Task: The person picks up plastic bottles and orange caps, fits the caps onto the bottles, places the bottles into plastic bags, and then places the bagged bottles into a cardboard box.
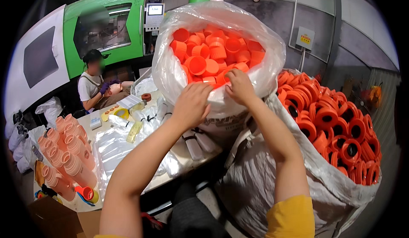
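Right of the bag [274, 46], a white sack [264, 174] bulges with orange rings [328, 118]. Left of it, pink bottles [79, 152] stand on the surface [187, 163]. I have the left hand [191, 103] over the bag's near rim and the right hand [241, 88] beside it, fingers curled by the orange caps [211, 54] heaped inside; I can't tell whether either grip is clenched. Beyond the bag, leftward, a person [88, 86] sits before a green machine [136, 37].

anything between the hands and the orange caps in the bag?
Nothing visible blocks the right hand: it reaches over the near rim of the bag to the caps. The left hand lies at that rim; can't tell if the bag separates it from them.
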The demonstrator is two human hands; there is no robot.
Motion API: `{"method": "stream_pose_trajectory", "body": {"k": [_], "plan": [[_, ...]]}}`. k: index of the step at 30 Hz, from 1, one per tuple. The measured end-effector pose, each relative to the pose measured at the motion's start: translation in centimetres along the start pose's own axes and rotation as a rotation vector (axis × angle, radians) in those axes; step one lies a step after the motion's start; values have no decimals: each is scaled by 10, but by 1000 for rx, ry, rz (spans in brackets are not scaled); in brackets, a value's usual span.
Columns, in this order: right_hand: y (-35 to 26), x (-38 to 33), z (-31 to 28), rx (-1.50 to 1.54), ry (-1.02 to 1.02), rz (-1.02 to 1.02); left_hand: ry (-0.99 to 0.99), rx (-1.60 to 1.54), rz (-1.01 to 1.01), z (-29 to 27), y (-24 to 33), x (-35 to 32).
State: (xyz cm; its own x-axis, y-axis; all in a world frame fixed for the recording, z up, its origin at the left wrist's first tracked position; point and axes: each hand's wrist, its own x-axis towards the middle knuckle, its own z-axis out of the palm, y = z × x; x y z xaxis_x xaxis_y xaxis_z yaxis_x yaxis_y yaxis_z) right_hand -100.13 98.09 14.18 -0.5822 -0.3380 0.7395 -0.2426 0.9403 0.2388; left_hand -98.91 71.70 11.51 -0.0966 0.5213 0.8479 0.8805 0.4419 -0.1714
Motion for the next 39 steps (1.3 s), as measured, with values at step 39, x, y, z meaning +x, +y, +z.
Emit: {"method": "stream_pose_trajectory", "body": {"k": [39], "plan": [[-91,44,106,291,-396,293,-295,18,-811,-125,44,-289]]}}
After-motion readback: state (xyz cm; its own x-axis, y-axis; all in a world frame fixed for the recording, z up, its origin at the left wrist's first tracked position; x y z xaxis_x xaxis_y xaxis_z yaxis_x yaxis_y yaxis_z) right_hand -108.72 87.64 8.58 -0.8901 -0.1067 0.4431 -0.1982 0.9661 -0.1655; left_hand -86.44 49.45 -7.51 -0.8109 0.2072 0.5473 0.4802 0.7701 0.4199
